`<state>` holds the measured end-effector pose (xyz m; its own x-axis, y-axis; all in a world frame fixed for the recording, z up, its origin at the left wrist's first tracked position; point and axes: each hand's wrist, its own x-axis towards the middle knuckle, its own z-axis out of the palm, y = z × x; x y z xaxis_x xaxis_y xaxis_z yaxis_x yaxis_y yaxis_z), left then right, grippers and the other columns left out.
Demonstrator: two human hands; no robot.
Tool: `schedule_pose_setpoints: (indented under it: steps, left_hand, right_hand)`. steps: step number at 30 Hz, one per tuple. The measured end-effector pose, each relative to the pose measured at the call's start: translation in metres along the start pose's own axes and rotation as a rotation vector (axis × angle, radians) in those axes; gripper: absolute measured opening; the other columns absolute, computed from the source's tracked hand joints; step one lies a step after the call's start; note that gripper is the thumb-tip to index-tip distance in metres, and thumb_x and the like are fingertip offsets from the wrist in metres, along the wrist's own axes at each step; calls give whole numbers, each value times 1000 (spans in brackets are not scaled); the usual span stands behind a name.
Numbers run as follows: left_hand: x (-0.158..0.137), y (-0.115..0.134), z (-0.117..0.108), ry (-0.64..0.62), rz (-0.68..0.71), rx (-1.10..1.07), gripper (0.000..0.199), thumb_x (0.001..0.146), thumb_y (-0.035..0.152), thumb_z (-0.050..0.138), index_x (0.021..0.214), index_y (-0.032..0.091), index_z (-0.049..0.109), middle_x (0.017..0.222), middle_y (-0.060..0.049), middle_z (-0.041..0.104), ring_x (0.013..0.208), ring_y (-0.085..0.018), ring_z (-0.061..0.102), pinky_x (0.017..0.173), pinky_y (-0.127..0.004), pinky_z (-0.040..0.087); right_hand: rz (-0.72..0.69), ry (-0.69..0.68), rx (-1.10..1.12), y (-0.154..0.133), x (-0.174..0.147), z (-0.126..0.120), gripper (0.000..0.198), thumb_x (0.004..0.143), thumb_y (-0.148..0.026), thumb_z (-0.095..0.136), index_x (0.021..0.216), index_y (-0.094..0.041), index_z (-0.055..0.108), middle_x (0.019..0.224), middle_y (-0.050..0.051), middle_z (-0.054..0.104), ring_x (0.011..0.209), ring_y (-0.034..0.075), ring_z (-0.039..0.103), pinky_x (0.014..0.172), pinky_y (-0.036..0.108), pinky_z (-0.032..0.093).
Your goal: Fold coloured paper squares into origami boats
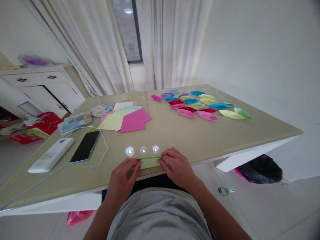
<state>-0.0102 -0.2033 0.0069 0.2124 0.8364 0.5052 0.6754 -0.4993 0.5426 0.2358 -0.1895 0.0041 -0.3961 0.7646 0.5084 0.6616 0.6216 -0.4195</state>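
Note:
A light green sheet of paper [149,162] is held near the table's front edge, with a fold running along its top. My left hand [125,173] pinches its left end between thumb and fingers. At the other end, my right hand [176,165] grips the paper the same way. Parts of both ends are hidden under the fingers. Beyond my hands, to the right, several folded paper boat-like shapes [207,115] lie in rows, coloured pink, red, blue, yellow, green and purple. Loose coloured sheets [135,120] overlap in a pile at the left middle, a bright pink one on top.
Left on the table [172,133] lie a black-screened phone [85,146], a white power bank [51,155], a white cable [106,150] and booklets [76,122]. Curtains and a wall stand behind. A plastic bottle [225,191] and a black bag [261,169] are on the floor at right.

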Motion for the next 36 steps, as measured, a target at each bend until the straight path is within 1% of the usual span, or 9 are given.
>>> schedule_pose_setpoints:
  steps: [6,10,12,17,19,21,27,32,36]
  left_hand:
    - [-5,-8,8,50,-15,60,18,102,37,66,109,22,72,87,-2,78,71,-17,74,66,-25,59]
    - [-7,-10,10,33,51,61,19,105,36,60,102,22,72,88,-2,78,76,-17,75,75,-26,61]
    - [-7,-12,8,5,96,53,21,105,39,61,101,24,74,94,-3,78,84,-18,76,81,-27,62]
    - [-6,-19,3,-28,161,85,27,103,46,63,116,25,74,105,-6,77,96,-21,77,89,-33,63]
    - [-6,-20,1,-36,159,91,25,106,41,58,117,25,74,105,-6,77,95,-20,76,88,-32,63]
    - [-5,-21,0,-39,150,90,23,107,38,56,115,25,74,104,-6,76,94,-19,76,86,-30,63]
    - [-6,-21,-1,-10,181,92,22,107,34,56,110,26,75,104,-5,75,93,-18,76,87,-28,63]
    - [-6,-20,-2,35,213,109,24,108,32,54,104,26,76,103,-5,75,91,-17,77,86,-26,63]
    - [-4,-20,-1,27,219,137,21,106,36,59,110,25,76,102,-6,73,91,-18,75,84,-26,62]
  right_hand:
    - [72,174,-6,-4,-1,14,17,103,-20,61,88,-21,69,90,8,72,89,24,65,83,38,55]
    - [69,227,15,-4,-2,18,8,102,-22,64,94,-22,67,89,7,73,88,24,65,80,37,54]
    - [66,210,20,-3,-2,19,8,103,-22,62,96,-22,66,89,7,72,87,24,65,79,37,53]
    - [55,140,29,0,-3,14,10,106,-22,60,99,-22,67,92,7,72,89,23,66,82,36,55]
    - [46,80,51,1,-3,10,6,102,-28,70,102,-22,68,96,6,72,92,23,67,84,36,56]
    - [40,8,68,3,-3,5,22,94,-33,81,107,-23,68,104,7,73,97,25,68,87,38,58]
    - [39,-49,71,5,-3,1,27,89,-5,75,108,-23,67,110,7,71,102,26,69,91,39,60]
    - [73,-57,112,3,-2,3,37,88,-2,72,117,-25,66,114,7,70,107,27,68,95,42,59]
    - [78,-46,159,2,-3,4,35,88,2,69,110,-25,68,113,6,70,105,24,69,96,39,59]
